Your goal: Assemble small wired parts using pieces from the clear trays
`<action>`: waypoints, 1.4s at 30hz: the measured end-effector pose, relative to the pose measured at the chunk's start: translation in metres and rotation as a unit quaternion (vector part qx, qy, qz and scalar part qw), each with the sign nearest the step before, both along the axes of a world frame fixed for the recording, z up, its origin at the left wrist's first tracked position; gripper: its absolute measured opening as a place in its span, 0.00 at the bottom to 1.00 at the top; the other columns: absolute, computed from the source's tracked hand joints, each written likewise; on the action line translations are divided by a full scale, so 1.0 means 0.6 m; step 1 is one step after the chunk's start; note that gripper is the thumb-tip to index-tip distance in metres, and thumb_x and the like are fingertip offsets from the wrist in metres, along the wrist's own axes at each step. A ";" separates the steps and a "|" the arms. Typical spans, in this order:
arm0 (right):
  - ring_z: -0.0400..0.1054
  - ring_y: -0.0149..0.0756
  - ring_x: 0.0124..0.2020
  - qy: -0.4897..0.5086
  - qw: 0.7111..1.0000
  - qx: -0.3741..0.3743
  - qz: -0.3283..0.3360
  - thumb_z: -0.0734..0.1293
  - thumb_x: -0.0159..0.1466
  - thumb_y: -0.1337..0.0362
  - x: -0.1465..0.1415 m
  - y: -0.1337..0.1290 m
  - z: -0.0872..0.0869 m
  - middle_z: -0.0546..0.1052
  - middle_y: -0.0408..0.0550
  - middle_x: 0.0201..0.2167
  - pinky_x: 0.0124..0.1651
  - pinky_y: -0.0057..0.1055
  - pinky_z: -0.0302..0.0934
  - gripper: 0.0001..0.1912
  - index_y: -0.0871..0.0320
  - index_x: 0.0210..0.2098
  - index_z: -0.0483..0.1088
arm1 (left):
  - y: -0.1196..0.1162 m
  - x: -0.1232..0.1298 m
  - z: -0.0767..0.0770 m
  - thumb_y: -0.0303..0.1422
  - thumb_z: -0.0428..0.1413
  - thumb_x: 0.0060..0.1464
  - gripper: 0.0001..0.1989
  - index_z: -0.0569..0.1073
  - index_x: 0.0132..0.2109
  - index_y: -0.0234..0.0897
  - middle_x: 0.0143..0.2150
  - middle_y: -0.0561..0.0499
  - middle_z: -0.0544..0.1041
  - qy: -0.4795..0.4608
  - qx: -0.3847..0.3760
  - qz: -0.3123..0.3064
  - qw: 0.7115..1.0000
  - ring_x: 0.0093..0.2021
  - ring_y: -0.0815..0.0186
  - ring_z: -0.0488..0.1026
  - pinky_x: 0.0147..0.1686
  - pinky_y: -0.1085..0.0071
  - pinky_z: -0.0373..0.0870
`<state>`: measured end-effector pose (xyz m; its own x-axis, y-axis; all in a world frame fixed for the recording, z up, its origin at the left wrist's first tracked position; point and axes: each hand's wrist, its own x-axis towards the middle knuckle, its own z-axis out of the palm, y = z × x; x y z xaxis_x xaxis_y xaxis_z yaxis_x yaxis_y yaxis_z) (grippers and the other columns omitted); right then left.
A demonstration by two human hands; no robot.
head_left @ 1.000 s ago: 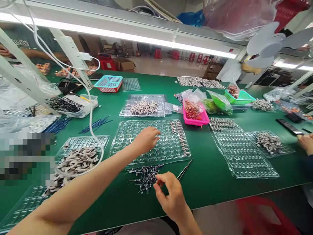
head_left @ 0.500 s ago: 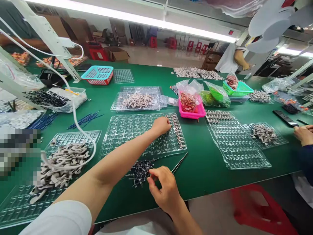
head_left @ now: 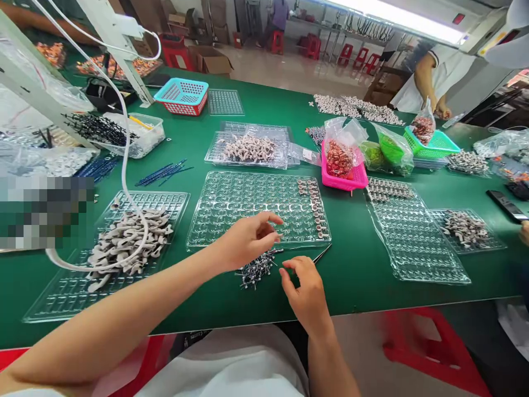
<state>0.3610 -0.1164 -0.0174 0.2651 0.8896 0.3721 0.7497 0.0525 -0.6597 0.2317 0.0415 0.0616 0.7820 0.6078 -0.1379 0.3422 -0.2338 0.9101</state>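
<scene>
One camera, worn on the head, looks forward and down across the bench (head_left: 351, 242). The wearer's white shirt (head_left: 235, 366) is nearest, at the bottom edge; left hand (head_left: 251, 238) and right hand (head_left: 306, 292) are close, near the middle; the floor (head_left: 264, 69) beyond appears far off, along the top.

Clear tray (head_left: 252, 198) lying flat, pale parts (head_left: 317, 212) along its right end, dark pieces (head_left: 257, 269) heaped in front

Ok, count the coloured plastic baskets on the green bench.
4 visible: the blue basket, nested in the red basket at back left; the pink basket right of centre; and the green basket farther right. Others nested beneath may be hidden.
</scene>
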 end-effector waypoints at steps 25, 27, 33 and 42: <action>0.66 0.40 0.39 -0.178 0.975 -0.132 -0.004 0.61 0.67 0.70 0.001 0.043 -0.002 0.72 0.49 0.35 0.43 0.37 0.62 0.07 0.57 0.41 0.70 | -0.024 -0.070 -0.090 0.43 0.51 0.61 0.14 0.69 0.46 0.36 0.32 0.54 0.71 -0.103 -0.280 0.061 0.953 0.26 0.70 0.65 0.25 0.73 0.60; 0.66 0.40 0.39 -0.171 0.975 -0.143 0.002 0.62 0.66 0.70 -0.002 0.038 0.001 0.72 0.49 0.35 0.42 0.37 0.62 0.05 0.57 0.38 0.68 | -0.025 -0.069 -0.089 0.42 0.51 0.61 0.14 0.70 0.44 0.35 0.32 0.54 0.70 -0.101 -0.280 0.059 0.953 0.27 0.71 0.65 0.26 0.73 0.60; 0.65 0.39 0.39 -0.148 0.977 -0.150 0.009 0.62 0.65 0.71 -0.003 0.031 0.006 0.71 0.48 0.35 0.42 0.36 0.62 0.04 0.57 0.37 0.67 | -0.030 -0.065 -0.086 0.37 0.49 0.59 0.10 0.69 0.40 0.34 0.29 0.55 0.67 -0.087 -0.299 0.057 0.948 0.25 0.71 0.63 0.25 0.74 0.56; 0.68 0.35 0.35 -0.115 0.993 -0.025 0.026 0.62 0.65 0.75 0.003 0.006 0.011 0.74 0.46 0.32 0.41 0.35 0.63 0.08 0.56 0.37 0.67 | -0.026 -0.072 -0.079 0.38 0.48 0.61 0.12 0.70 0.34 0.36 0.24 0.58 0.60 -0.058 -0.177 0.067 0.980 0.24 0.70 0.55 0.24 0.73 0.53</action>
